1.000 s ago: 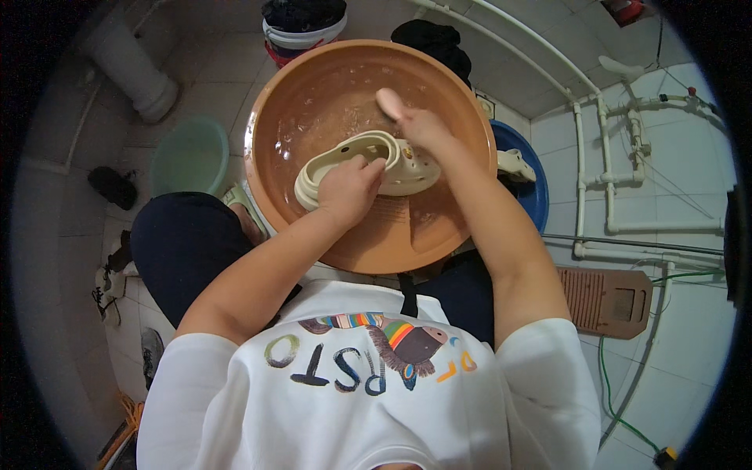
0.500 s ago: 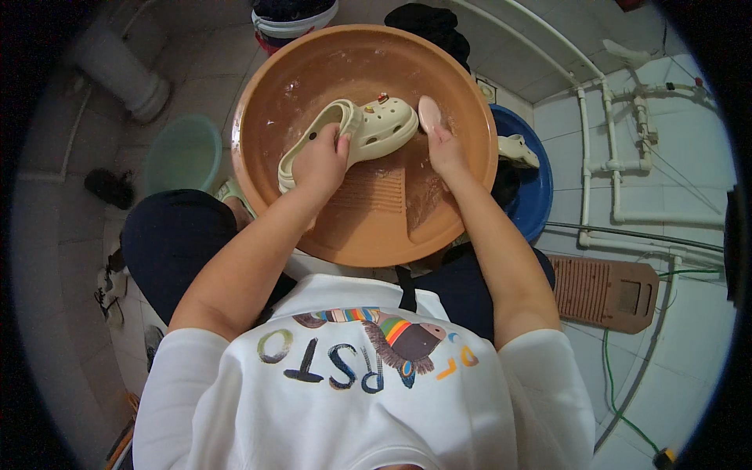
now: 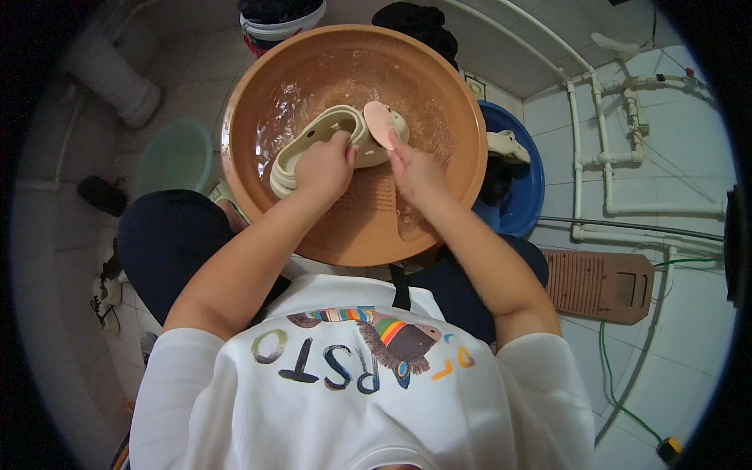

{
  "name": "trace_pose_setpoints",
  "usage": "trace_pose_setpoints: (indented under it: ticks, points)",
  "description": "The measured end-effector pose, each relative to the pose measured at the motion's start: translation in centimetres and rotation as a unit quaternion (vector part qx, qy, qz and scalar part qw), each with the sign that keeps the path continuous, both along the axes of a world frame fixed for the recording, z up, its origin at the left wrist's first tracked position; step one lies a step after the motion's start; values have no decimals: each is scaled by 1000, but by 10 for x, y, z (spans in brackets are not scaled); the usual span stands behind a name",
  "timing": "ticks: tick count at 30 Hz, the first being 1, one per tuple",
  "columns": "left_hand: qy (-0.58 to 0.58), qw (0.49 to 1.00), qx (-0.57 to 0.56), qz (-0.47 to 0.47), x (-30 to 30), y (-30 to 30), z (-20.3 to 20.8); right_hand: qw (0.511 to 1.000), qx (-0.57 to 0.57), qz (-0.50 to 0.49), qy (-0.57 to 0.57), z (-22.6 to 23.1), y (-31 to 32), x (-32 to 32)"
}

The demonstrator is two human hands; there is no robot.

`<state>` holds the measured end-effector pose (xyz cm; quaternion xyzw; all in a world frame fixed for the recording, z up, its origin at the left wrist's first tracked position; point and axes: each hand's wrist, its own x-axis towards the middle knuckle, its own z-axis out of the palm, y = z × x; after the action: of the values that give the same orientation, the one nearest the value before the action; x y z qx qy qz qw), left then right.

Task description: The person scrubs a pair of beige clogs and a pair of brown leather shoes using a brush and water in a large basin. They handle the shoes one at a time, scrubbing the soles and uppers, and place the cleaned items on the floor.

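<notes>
a cream clog (image 3: 366,156), opening upward, is inside an orange basin (image 3: 352,244), pink oval tool (image 3: 378,124) at its toe.

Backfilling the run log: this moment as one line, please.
left hand: holds cream clog | right hand: holds pink oval tool at clog's toe, contact unclear | place: brown basin with water

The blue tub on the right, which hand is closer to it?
Right. The right hand is over the orange basin, left of the blue tub; the left hand is farther left, gripping the cream clog.
</notes>
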<state>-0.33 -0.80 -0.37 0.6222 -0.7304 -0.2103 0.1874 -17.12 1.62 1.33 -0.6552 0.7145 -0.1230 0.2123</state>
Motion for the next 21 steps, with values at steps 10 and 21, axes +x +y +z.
trace_pose_setpoints:
  ticks: [10, 21]
  points:
    - [16, 998, 43, 43, 7, -5, -2, 967, 146, -118, 171, -61, -43, -70]
    - [105, 986, 95, 88, 19, -17, -12, 995, -3, -98, -23, -6, -27, -22]
